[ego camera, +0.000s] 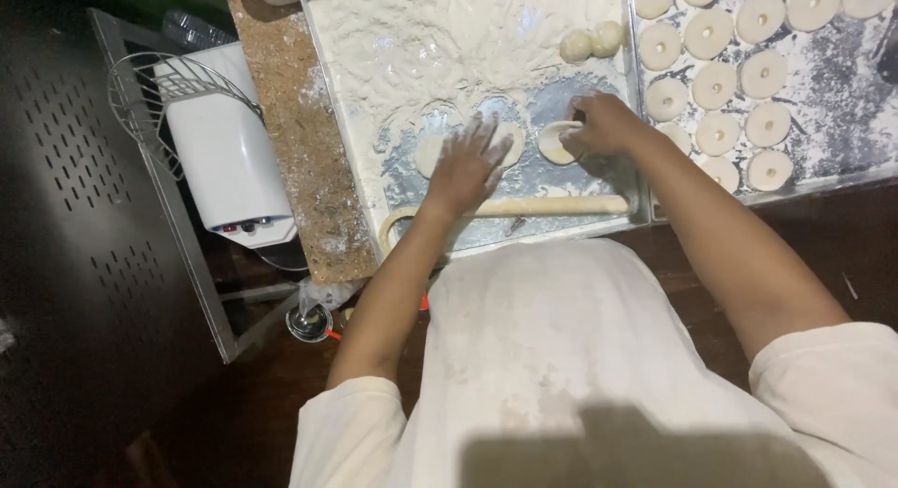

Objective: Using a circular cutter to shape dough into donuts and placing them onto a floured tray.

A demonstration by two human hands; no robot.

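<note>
Shaping of dough rounds is in hand on a floured metal tray (355,132) at upper centre of the frame. The left hand (468,165) lies flat, fingers spread wide, pressing on a flattened dough disc (428,154) at the tray's bare patch. The right hand (603,123), just right of it, is curled narrow over a second dough disc (554,144); whether the fingers pinch it or hold a small cutter cannot be told. A wooden rolling pin (552,205) lies along the tray's near edge, apart from both hands. Two dough balls (591,43) rest at the tray's upper right, unflattened. A second tray (842,123), upper right of frame, carries rows of ring-shaped pieces (716,84), each with a centre hole. A white machine with a wire guard (224,142) stands at left, off the desk.

Judgement: flattening appears midway. The next move calls for even pressure and a clean lift without stretching the soft disc.
</note>
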